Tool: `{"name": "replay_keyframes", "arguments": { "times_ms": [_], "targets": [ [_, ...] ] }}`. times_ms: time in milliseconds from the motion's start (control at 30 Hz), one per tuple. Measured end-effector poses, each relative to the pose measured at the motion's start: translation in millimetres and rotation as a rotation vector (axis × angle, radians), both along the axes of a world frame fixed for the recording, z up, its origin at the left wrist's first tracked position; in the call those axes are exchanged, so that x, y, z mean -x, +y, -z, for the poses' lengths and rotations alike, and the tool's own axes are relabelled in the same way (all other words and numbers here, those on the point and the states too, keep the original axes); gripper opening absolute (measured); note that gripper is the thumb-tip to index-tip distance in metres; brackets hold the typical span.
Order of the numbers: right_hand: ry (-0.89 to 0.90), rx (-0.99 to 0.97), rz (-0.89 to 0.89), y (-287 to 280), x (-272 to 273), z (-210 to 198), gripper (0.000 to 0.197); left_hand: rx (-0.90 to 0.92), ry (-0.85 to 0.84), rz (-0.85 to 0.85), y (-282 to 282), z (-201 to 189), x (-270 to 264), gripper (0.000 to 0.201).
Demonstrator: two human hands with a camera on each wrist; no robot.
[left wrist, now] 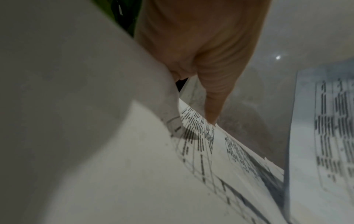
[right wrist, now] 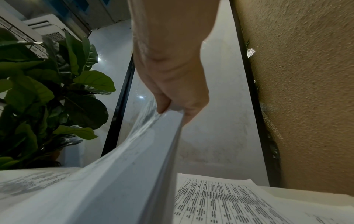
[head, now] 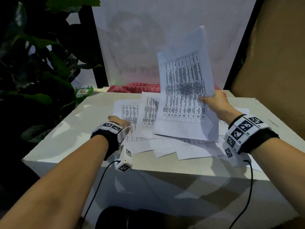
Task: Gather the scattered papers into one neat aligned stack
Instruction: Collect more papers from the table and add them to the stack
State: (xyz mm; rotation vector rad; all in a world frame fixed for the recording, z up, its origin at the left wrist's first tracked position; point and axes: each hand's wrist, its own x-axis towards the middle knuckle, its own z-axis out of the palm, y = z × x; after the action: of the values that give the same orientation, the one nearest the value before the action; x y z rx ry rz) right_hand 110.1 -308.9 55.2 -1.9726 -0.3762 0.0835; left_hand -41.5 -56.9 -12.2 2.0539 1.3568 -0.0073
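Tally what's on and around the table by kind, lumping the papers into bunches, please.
Paper bunches: 2 (held bunch in the right hand; loose spread under the left hand)
Pink cloth: 1
Green packet: 1
Plant: 1
Total: 5

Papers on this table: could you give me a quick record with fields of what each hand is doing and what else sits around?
right hand: pinches a bunch of printed sheets by their right edge, raised and tilted above the table
left hand: lies on a loose sheet near the table's left side; its grip cannot be told
loose papers: spread and overlapping on the white table
stack: not yet one aligned pile
behind: pink cloth
left side: leafy plant
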Motion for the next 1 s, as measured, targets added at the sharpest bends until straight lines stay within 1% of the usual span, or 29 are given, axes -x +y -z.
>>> {"name": "replay_keyframes", "arguments": {
  "times_ms": [33,67,100,167,267,300,400,433,533,600,667,733,833,866,933,1000],
  "targets": [
    [-0.001,0.003,0.019,-0.8,-1.4,1.5,0.037,0.030,-0.044,-0.021,-1.6,-3.0,-2.0,0.077],
    [0.000,0.005,0.034,-1.3,-2.9,3.5,0.037,0.019,-0.074,-0.009,-2.1,-2.6,-3.5,0.080],
    [0.008,0.014,0.045,-1.7,-3.4,5.7,0.035,0.060,-0.116,-0.012,-3.3,-3.3,-5.1,0.080],
    [0.024,0.045,0.055,-2.1,-5.0,10.6,0.032,0.117,-0.195,-0.011,-4.9,-1.8,-7.3,0.072],
    [0.034,0.066,0.052,-1.8,-5.6,16.2,0.032,0.176,-0.240,-0.006,-9.7,-0.8,-9.0,0.061],
    [0.033,0.068,0.055,-2.1,-6.0,17.1,0.032,0.182,-0.238,-0.006,-11.4,-1.4,-10.0,0.059],
    [0.001,0.043,0.071,-4.3,-8.1,14.7,0.032,0.169,-0.207,0.009,-12.7,-0.6,-7.2,0.073],
    [-0.021,0.027,0.090,-6.0,-9.9,12.1,0.032,0.162,-0.198,0.015,-11.6,-0.3,-5.0,0.070],
    [-0.099,-0.021,0.195,-11.8,-18.8,3.0,0.028,0.146,-0.160,0.016,-1.9,1.9,4.6,0.051],
    [-0.123,-0.033,0.257,-14.9,-23.9,-0.2,0.024,0.143,-0.127,0.017,2.7,2.6,10.5,0.061],
    [-0.130,-0.036,0.298,-17.8,-26.4,0.9,0.023,0.129,-0.140,0.037,1.5,2.4,13.7,0.071],
    [-0.119,-0.045,0.312,-19.6,-27.1,5.8,0.026,0.148,-0.159,0.049,-1.3,2.2,12.8,0.067],
    [-0.071,-0.043,0.303,-22.2,-26.0,15.1,0.037,0.196,-0.237,0.054,-13.3,-0.4,4.7,0.059],
    [-0.067,-0.031,0.292,-22.8,-25.9,17.6,0.036,0.197,-0.275,0.054,-13.5,3.0,-1.8,0.060],
    [-0.071,-0.005,0.262,-23.8,-23.9,20.0,0.032,0.209,-0.290,0.071,-19.6,2.4,-8.9,0.060],
    [-0.066,0.000,0.240,-23.6,-20.7,20.4,0.030,0.215,-0.252,0.087,-24.5,-0.3,-14.9,0.047]
  ]
}}
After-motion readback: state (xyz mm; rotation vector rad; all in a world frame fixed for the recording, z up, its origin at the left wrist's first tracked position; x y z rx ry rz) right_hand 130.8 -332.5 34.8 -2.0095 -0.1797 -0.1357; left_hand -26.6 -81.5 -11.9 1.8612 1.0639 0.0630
